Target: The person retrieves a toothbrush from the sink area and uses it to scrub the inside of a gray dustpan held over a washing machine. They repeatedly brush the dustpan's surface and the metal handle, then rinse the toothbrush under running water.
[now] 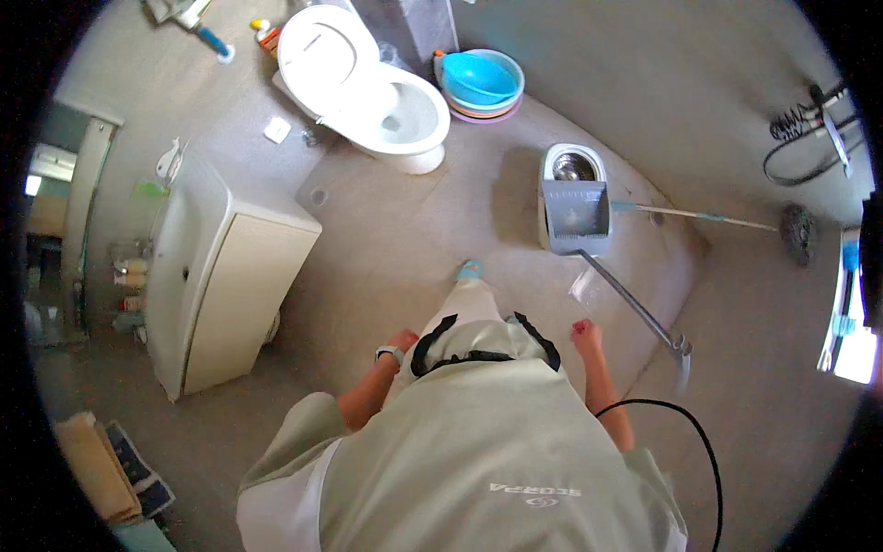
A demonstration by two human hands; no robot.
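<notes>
My left hand [402, 340], with a watch [390, 353] at its wrist, hangs beside my left hip. Its fingers look curled, and no object shows in them. On the other side my right hand [584, 333] is held low in a loose fist, apart from everything. Nearest to it is the long grey handle [635, 305] of a dustpan [579, 210]. That dustpan rests on a grey and white mop bucket [574, 160] with a metal spin basket. A teal slipper [470, 270] shows on one foot ahead of me.
A white toilet [405, 115] with its lid raised stands ahead. Stacked basins [480, 79] sit in the corner beside it. To the left is a washbasin cabinet [248, 294]. A mop [727, 219] lies toward the right wall, where a coiled hose [782, 166] hangs. Folded towels [101, 469] lie at lower left.
</notes>
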